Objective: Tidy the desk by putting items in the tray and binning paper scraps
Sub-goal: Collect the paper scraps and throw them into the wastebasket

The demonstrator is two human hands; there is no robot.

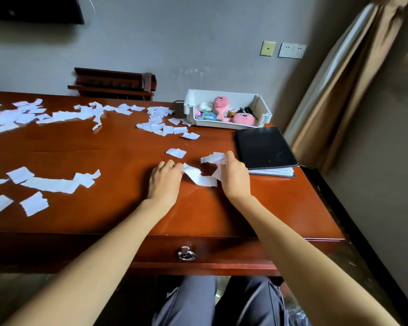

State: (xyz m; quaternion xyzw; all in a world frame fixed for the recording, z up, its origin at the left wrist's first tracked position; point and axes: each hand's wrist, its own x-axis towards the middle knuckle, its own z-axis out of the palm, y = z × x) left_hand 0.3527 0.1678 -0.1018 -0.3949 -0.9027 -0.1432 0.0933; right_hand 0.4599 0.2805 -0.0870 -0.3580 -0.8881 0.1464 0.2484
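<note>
**Both hands on paper at the counter's right half**

Clock directions are read from the hands, with 12 o'clock toward the wall.

1. Writing: a blue pack [206, 116] in the tray carries lettering, too blurred to read. No other text is legible.
2. Left hand [166, 177]: palm down on the counter [104, 149], fingers curled, pinching the left end of a white paper strip [198, 177].
3. Right hand [233, 175]: palm turned inward, fingers closed around crumpled scraps [213, 158]. The strip runs from the left hand to this hand.
4. Tray [189, 102]: white, at 1 o'clock by the wall. It holds two pink plush toys [244, 118], a white case [205, 106] and the blue pack.
5. Loose scraps [158, 125]: one patch at 11 o'clock just beside the tray, a band along the far edge at 10 o'clock, larger pieces at 9 o'clock.
6. Black folder [265, 147]: flat at 2 o'clock, just beside the right hand.
</note>
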